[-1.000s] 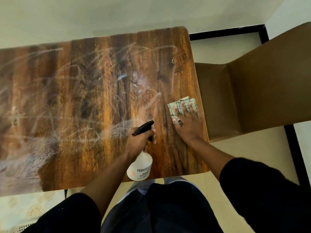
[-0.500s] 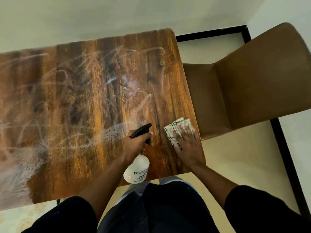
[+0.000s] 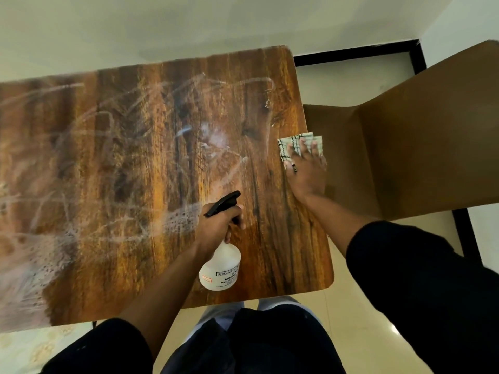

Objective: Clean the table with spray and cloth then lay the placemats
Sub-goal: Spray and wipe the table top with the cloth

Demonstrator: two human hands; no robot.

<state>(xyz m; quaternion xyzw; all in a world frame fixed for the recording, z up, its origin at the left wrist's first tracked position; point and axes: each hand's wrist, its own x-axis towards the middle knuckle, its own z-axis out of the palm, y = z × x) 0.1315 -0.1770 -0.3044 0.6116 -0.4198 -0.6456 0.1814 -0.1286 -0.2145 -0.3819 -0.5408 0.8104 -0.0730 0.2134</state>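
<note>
Right hand (image 3: 306, 172): flat, fingers straight and slightly spread, palm down on a folded checked cloth (image 3: 293, 145). Cloth is white with dark grid lines, sits at the table's right edge, far corner of it overhanging toward the chair. Fingertips cover most of the cloth; a strip shows on the thumb side and beyond the fingertips.

Left hand (image 3: 218, 225): fingers curled round the neck of a spray bottle (image 3: 220, 268), gripping it just under the black trigger head (image 3: 222, 204). Nozzle points away from the person and toward the table's right edge. Bottle body is translucent white with a printed label, partly legible, tilted with its base toward the table's near edge. Whether the base touches the tabletop cannot be told.

Table (image 3: 283, 238): dark wood-grain top, rounded corners. Whitish smears and arcs run across most of the surface left of the bottle; a beaded, foamy patch lies just left of the left hand, and a heavier wet area at the table's near-left part. A small pale blot sits beyond the nozzle, near table centre.

Both forearms bare, black sleeves (image 3: 405, 265) pushed up at the near edge of the table.

Brown chair (image 3: 405, 144): close against the table's right edge, seat facing the table. Pale floor under the chair; black skirting strip (image 3: 351, 56) beyond the table's far-right corner.
</note>
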